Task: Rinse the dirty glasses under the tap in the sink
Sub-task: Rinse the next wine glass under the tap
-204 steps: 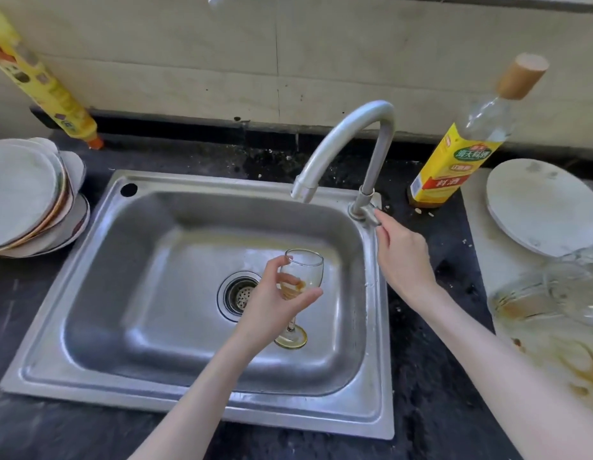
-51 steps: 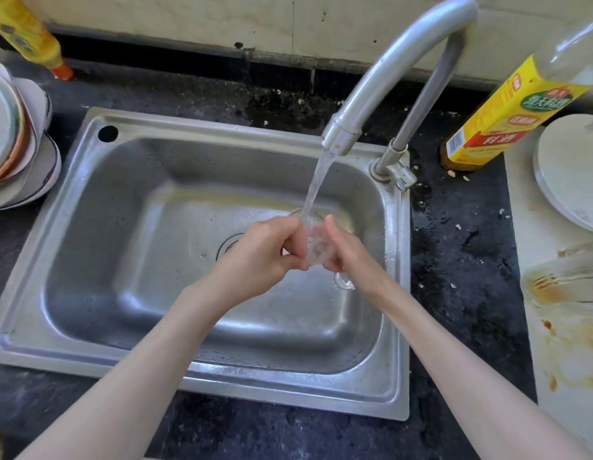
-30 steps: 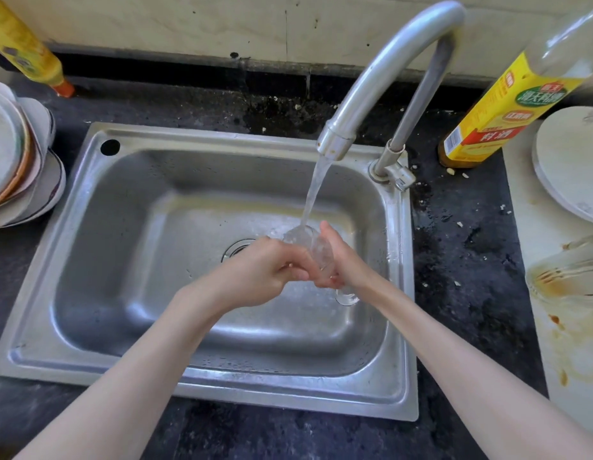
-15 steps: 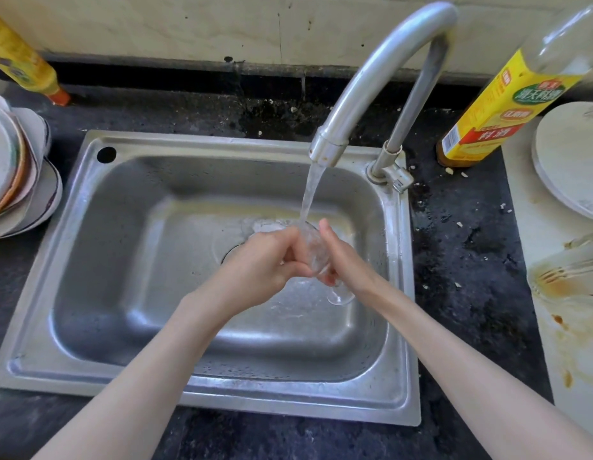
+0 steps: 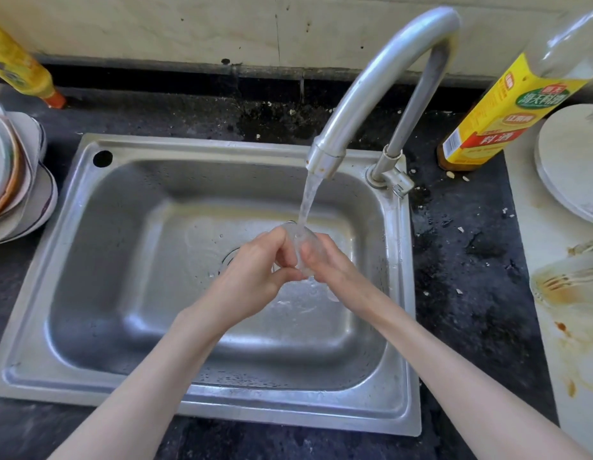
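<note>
Water runs from the curved steel tap [image 5: 371,91] into a small clear stemmed glass [image 5: 300,242] held over the middle of the steel sink [image 5: 99,247]. My left hand [image 5: 255,273] grips the glass from the left, fingers curled round its bowl. My right hand [image 5: 331,265] holds it from the right, with fingers on the bowl. Most of the glass is hidden between my hands; its foot [image 5: 331,295] shows faintly below my right hand. Another dirty glass [image 5: 567,283], smeared orange, lies on the white board at the right.
A yellow-labelled bottle [image 5: 500,121] stands right of the tap. A white plate [image 5: 573,161] lies at the far right. Stacked plates [image 5: 13,190] sit left of the sink, with a yellow bottle [image 5: 19,71] behind them. The tap handle [image 5: 396,182] is at the sink's back right corner.
The tap was off 6.8 s ago with my right hand at its handle; now water runs. Both hands hold the glass under the stream, shifting slightly around it over the last second.
</note>
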A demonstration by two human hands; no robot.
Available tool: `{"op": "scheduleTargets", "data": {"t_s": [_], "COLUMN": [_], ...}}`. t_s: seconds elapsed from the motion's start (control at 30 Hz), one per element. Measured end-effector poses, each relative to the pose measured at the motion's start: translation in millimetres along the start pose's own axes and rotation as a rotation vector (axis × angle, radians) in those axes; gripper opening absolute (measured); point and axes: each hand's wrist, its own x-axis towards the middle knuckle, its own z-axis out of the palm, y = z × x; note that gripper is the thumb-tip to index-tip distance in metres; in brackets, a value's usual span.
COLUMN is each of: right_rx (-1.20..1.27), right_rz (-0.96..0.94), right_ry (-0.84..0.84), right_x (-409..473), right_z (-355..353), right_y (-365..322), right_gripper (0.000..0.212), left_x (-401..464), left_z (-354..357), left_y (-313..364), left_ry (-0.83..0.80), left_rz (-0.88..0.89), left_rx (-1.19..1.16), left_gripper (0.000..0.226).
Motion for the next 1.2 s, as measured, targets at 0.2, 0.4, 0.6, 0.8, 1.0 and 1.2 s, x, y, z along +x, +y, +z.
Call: {"op": "scheduleTargets", "data": {"t_s": [0.2,0.4,0.6,0.8,1.0,1.2], "right_rx": [0.005,-0.094,0.026,-0.069,-0.007,0.026], "right_rz": [0.186,0.058,0.154,0.059,0.217,0.055], "right_ry": [-0.094,0.068,-0.106,0.019,-0.063,-0.004], "right_x": [13,5,9,-1,2,-1], "right_z": [-11,-2,-8,-4,-6,4], "right_y": [0,2,-3,4,-6,-4], "right_gripper": [0.078,0.059,0.070,0.044,0.070,0.036], "left_x": [11,10,5,0,0,1], "left_z": [-13,-4,-7,0,-10,-5], "left_y": [-4,4,7,0,-5,8], "left_ry": [-0.291,-0.006,-0.363,-0.070,-0.273,-0.003], "left_rz": [0.086,-0.041,0.014,-0.005,0.144,-0.094], "left_rx": [0.196,-0.011,0.122,0.127,0.227,-0.061], "left_gripper": [0.015,0.033,0.013,0.038,0.013,0.026]}}
